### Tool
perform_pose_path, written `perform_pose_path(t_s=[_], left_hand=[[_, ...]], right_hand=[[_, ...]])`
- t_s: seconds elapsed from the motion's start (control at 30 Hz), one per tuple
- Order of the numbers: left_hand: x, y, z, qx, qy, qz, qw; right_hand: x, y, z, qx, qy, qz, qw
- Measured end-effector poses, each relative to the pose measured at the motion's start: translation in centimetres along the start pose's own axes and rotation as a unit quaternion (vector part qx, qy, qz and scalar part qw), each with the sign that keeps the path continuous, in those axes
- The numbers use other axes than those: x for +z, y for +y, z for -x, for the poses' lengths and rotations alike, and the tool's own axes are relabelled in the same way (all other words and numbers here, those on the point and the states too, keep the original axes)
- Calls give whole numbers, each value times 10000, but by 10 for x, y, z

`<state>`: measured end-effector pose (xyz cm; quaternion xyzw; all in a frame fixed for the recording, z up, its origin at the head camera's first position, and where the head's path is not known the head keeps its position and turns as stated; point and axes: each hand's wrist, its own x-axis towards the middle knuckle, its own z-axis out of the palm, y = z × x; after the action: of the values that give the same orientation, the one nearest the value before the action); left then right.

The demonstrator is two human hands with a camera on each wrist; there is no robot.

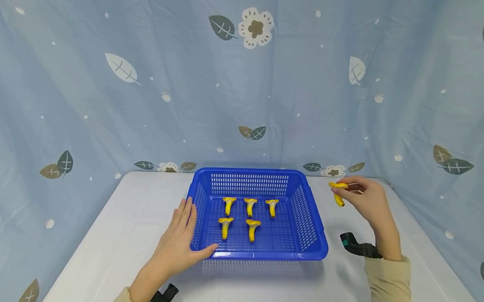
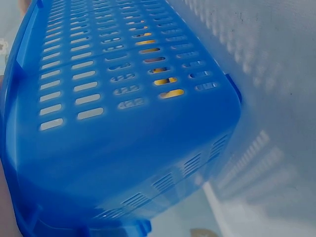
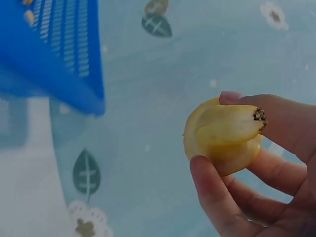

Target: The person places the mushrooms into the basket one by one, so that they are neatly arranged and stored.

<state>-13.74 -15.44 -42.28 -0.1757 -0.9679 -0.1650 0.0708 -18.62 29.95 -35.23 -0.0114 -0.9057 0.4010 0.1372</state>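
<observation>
My right hand [image 1: 367,199] pinches a yellow trumpet-shaped mushroom [image 3: 224,131], like a chanterelle, between thumb and fingers. It is held above the table to the right of a blue plastic basket [image 1: 270,255], stem end dark and pointing down in the head view. Inside the basket lie several similar mushrooms in two rows; one is the front-left mushroom [image 1: 225,229]. With fingers straight, my left hand [image 1: 177,245] rests on the basket's front-left corner, fingertips along the left rim and thumb at the front rim. The left wrist view shows the basket's slotted side wall [image 2: 123,143].
A white-covered table [image 1: 112,235] carries the basket. Behind it hangs a blue curtain [image 1: 179,107] with leaf and flower prints, reaching down to the table's back edge. The basket's front right part has bare mesh floor beside the mushrooms.
</observation>
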Motion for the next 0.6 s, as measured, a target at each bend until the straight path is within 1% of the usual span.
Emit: perform_pose_path(t_s=[0.27,0.37,0.6], left_hand=[[0,-1,0,35,40,17,10000],[0,-1,0,29,36,48,10000],[0,-1,0,-4,7,68,10000]], right_hand=[[5,-28,-7,-416,-217,-19,9989],[8,-38,-11,-543,-417,-23,9976],[19,-62,-22,-679,-965,224,9928]])
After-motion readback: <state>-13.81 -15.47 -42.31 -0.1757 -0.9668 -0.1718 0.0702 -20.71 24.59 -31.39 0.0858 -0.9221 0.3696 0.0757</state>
